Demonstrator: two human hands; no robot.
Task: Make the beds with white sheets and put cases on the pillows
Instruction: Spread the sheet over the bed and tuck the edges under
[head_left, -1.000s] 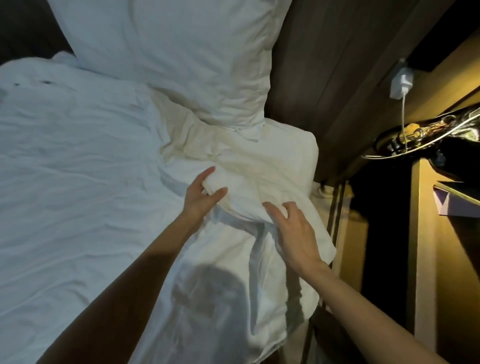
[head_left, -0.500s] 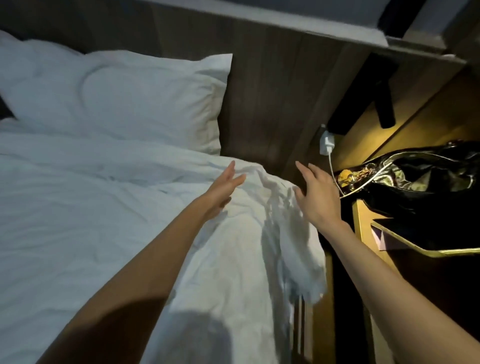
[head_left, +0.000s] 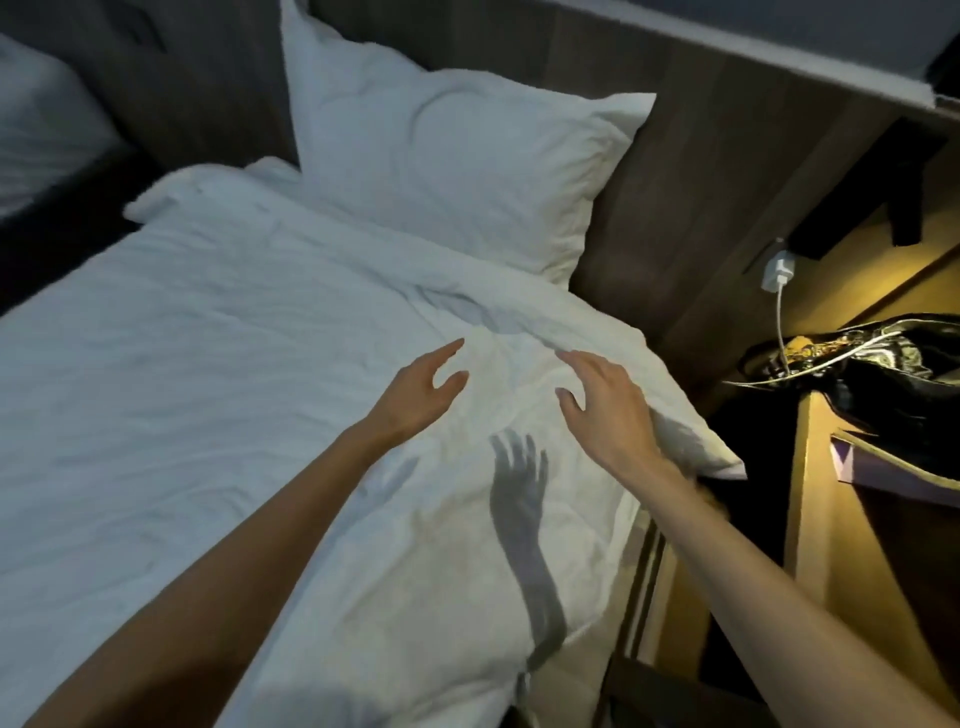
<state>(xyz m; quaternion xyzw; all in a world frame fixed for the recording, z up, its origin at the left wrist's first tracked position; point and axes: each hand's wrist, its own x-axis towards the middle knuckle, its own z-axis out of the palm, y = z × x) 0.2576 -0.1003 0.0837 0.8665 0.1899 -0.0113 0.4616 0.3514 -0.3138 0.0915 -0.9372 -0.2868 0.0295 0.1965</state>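
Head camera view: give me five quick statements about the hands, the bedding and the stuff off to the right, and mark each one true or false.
1. The left hand grips a fold of the sheet. False: its fingers are spread and it holds nothing.
2. The pillow leans against the headboard. True.
3. The charger lies on the sheet. False: it is plugged in off to the right, with its cable hanging down.
4. The right hand is open with nothing in it. True.
5. A shiny black bag sits to the right of the sheet. True.
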